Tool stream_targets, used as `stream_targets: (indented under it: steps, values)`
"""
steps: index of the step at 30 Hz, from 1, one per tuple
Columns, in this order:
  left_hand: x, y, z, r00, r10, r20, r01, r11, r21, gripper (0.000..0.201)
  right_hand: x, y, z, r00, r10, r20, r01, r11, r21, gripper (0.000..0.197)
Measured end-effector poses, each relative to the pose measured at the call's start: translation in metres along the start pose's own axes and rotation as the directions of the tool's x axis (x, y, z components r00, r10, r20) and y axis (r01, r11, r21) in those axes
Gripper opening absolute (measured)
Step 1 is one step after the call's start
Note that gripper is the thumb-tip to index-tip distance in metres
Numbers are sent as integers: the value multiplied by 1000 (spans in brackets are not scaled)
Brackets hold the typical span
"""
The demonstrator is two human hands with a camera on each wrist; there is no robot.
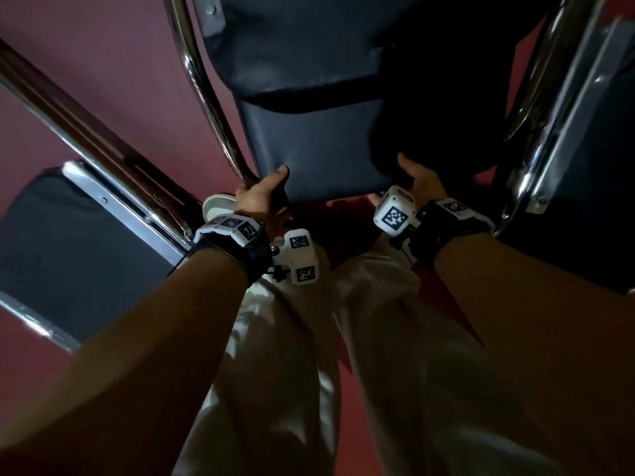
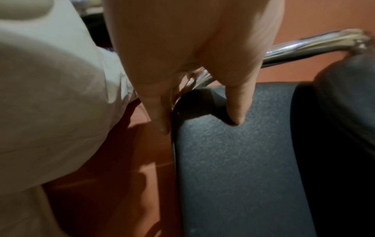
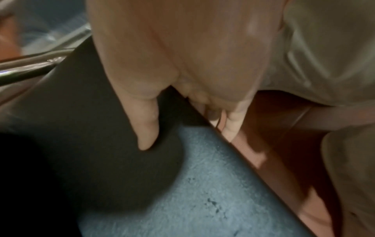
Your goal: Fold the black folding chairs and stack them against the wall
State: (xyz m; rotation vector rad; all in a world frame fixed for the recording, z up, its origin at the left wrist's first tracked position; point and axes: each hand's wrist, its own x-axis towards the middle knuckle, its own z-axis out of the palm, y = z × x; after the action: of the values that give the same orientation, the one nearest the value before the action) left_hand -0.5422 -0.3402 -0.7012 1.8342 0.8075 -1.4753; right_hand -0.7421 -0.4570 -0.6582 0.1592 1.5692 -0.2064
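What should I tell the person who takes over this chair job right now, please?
Left hand: grips the near left corner of the chair seat, thumb on top, fingers under the edge.
Right hand: grips the near right corner the same way.
Chair: black padded seat, chrome frame tube on its left; whether it is folded cannot be told.
Another black chair lies on the red floor to the left; a third is on the right.
Done: unclear. Left: fold this one and stack it; no wall in view.
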Motion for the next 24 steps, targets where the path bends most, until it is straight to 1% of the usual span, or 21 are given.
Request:
stream_targets:
  steps: [2, 5, 6, 8, 9, 10, 12, 13, 14, 18, 20, 24]
  values:
    - [18, -1, -1, 1000, -21, -15, 21, 1000, 10, 111, 16, 3, 2, 999, -23, -23, 24, 1000, 9, 35]
    - [33, -1, 0, 999, -22, -43, 23, 999, 26, 109, 36, 8, 2, 993, -57, -101, 54, 998, -39, 37]
    - [37, -2, 0, 998, -21, -53, 22, 1000, 16, 109, 41, 9, 2, 992, -60, -112, 54, 997, -55, 38]
    - [43, -1, 2, 997, -15, -81, 15, 1000, 4, 109, 46, 8, 5, 994, -65, -93, 57, 995, -86, 39]
    - [43, 1, 4, 996, -6, -94, 6, 1000, 7, 107, 50, 8, 5, 994, -66, -83, 57, 993, -104, 37]
    - [43, 3, 5, 995, 11, -100, -9, 1000, 13, 100, 53, 9, 5, 995, -66, -74, 57, 992, -116, 35]
    - [44, 6, 5, 994, 42, -101, -39, 999, 32, 77, 61, 10, 4, 996, -54, -73, 43, 990, -138, 37]
    - [46, 5, 5, 994, 46, -101, -42, 998, 42, 69, 63, 11, 5, 995, -49, -83, 35, 987, -159, 38]
    - [48, 5, 3, 994, 44, -98, -39, 998, 48, 65, 63, 11, 7, 995, -42, -92, 25, 983, -180, 40]
    - [55, 8, 1, 994, 28, -102, -18, 995, 101, 61, 65, 8, 16, 987, -2, -163, -35, 974, -222, 42]
    - [57, 12, 1, 993, 29, -115, -14, 991, 134, 63, 64, 7, 20, 984, 21, -178, -63, 971, -233, 43]
    - [61, 12, 2, 994, 23, -109, -5, 986, 167, 57, 67, 7, 21, 980, 14, -200, -61, 970, -233, 45]
